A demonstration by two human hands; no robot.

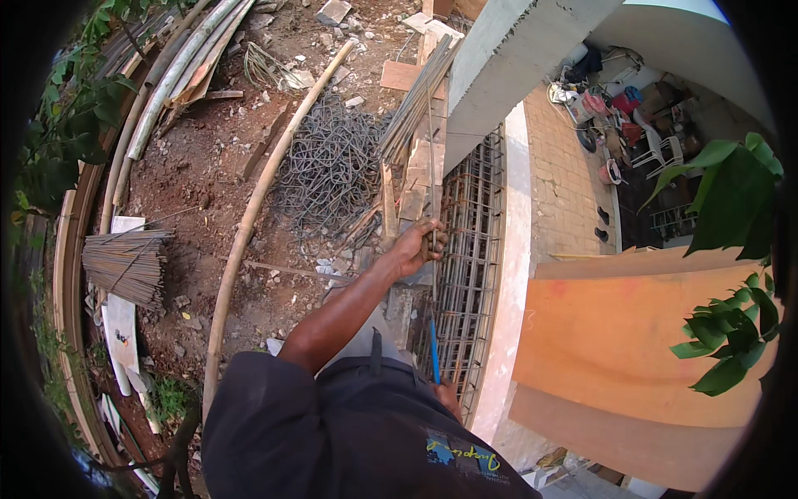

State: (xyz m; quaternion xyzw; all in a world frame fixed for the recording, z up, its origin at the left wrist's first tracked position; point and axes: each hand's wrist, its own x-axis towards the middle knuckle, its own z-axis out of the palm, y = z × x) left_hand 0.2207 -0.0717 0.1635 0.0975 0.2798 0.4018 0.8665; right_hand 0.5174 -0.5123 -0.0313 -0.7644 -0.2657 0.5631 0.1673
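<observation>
My left hand is closed around a long thin steel rod, which runs away from me toward the concrete column. Lower down, my right hand is partly covered by my shirt and grips the near end of a blue bar-like handle. The blue handle lines up with the rod; how they meet is too small to make out. Just right of both hands lies a long rebar cage of lengthwise bars and square ties. Beyond my left hand, a bundle of straight steel rods rests on boards.
A heap of bent rebar ties lies on the soil, beside a long bamboo pole. Farther left is a tied rod bundle. A concrete column rises ahead. Orange-brown plywood sheets and leafy branches are at right.
</observation>
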